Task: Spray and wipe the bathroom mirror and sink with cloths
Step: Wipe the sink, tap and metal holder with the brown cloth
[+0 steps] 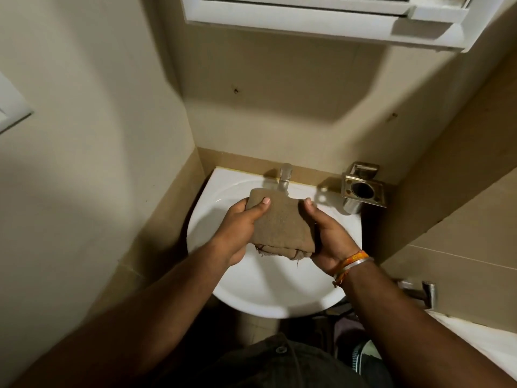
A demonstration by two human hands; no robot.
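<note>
Head view: a folded brown cloth (282, 222) is held above the white sink (268, 292), just below the tap (284, 177). The left hand (240, 228) and right hand (327, 236) each have a grip curled round one side. It looks soft, light and limp; the frayed near edge suggests holding it by the folded sides.

Both bare forearms reach forward and converge. The left hand (240, 228) and the right hand (328, 239) face each other with thumbs up and fingers curled, gripping from opposite sides.
</note>
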